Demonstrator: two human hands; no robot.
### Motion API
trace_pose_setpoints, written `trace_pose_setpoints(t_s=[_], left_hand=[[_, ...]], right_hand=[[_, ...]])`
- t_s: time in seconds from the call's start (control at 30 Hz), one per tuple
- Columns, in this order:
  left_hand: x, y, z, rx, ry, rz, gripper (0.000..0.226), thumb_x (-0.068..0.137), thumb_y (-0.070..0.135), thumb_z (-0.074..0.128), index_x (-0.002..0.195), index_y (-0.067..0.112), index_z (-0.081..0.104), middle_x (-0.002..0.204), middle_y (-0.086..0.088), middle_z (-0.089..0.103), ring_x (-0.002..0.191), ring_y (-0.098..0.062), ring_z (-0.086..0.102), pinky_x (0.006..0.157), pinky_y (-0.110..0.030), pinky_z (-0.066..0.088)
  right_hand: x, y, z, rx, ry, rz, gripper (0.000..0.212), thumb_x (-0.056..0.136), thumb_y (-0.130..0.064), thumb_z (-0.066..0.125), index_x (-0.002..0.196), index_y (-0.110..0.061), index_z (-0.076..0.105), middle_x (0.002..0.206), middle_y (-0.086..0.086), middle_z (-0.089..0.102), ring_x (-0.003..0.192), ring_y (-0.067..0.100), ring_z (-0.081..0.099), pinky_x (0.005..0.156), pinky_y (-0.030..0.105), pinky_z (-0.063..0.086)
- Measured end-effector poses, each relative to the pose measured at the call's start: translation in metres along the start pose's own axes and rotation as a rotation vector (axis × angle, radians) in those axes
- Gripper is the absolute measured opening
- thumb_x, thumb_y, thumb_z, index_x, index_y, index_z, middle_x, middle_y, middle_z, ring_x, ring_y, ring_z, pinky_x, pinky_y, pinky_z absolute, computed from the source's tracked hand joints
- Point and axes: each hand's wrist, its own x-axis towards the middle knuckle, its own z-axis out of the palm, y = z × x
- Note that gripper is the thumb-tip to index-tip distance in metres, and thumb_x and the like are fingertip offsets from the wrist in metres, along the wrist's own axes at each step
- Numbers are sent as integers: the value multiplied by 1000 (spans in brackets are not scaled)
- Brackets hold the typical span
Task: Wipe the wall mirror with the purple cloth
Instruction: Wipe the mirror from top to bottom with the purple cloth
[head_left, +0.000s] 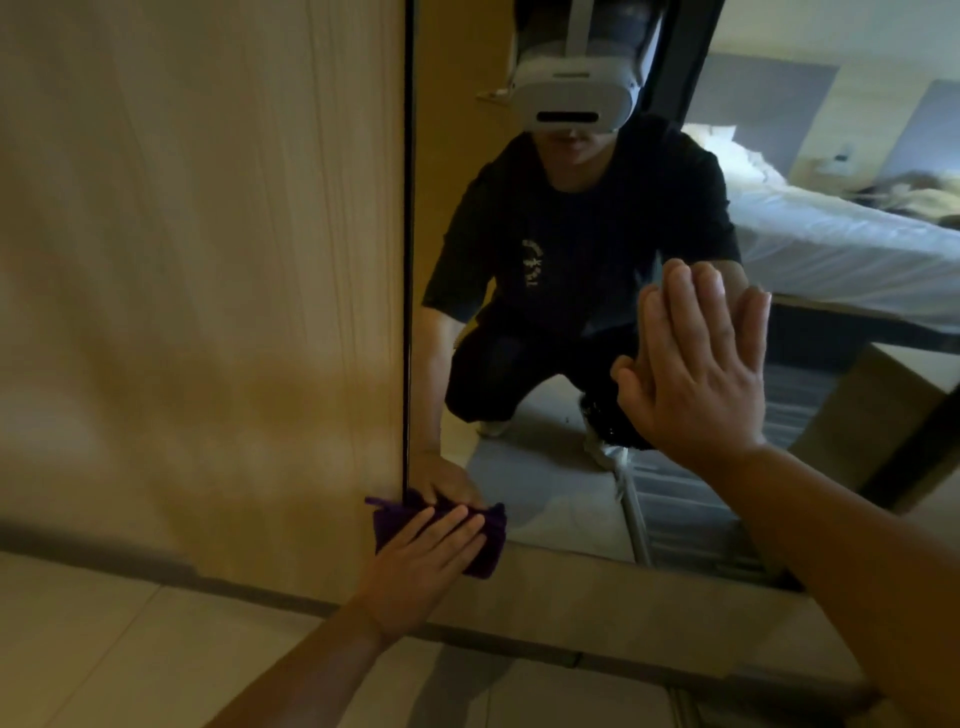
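Note:
The wall mirror fills the right half of the view and runs down to a low ledge. My left hand lies flat on the purple cloth, pressing it against the mirror's bottom left corner. The cloth is bunched and partly hidden under my fingers. My right hand rests flat on the glass higher up at the right, fingers together and pointing up, holding nothing. The mirror reflects a crouching person in dark clothes with a white headset.
A pale wood-grain wall panel borders the mirror's dark left edge. Below runs a grey ledge, then light floor tiles. Reflected in the glass are a white bed and a cardboard box.

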Motion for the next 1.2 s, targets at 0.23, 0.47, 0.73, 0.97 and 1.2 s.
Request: trace_pose_setpoints(t_s=[0.23, 0.47, 0.73, 0.97, 1.2], left_hand=[[73, -20, -108, -201, 374, -85, 46, 98, 7, 48, 144, 10, 44, 149, -10, 44, 140, -27, 42, 107, -46, 44], [237, -68, -236, -14, 801, -35, 31, 101, 7, 56, 132, 10, 62, 140, -17, 55, 132, -32, 52, 104, -48, 46], [239, -35, -167, 143, 695, 123, 43, 94, 20, 63, 137, 24, 59, 146, -10, 51, 138, -30, 46, 108, -51, 42], [149, 6, -48, 214, 508, 185, 55, 100, 19, 50, 152, 20, 34, 158, -6, 32, 148, -27, 28, 120, -48, 17], [81, 44, 22, 245, 204, 260, 58, 98, 18, 38, 155, 20, 28, 161, -5, 24, 149, -28, 17, 123, -48, 3]], right_hand=[[4, 10, -37, 168, -176, -50, 60, 96, -29, 46, 151, -8, 36, 162, 13, 22, 152, 28, 10, 122, 57, 8], [-16, 77, -70, 127, -161, 103, 69, 97, -29, 49, 158, -16, 20, 165, 11, 10, 152, 32, 5, 122, 55, -1], [-25, 109, -36, 32, -49, 89, 80, 98, -32, 57, 158, -16, 7, 163, 12, 9, 151, 29, 0, 118, 59, 0], [-26, 111, -13, -33, 169, 27, 71, 94, -28, 51, 156, -9, 20, 162, 12, 16, 149, 29, 12, 116, 61, 11], [-24, 109, -15, -52, 184, 60, 64, 96, -29, 46, 152, -4, 27, 151, 26, 36, 144, 33, 20, 114, 64, 15]])
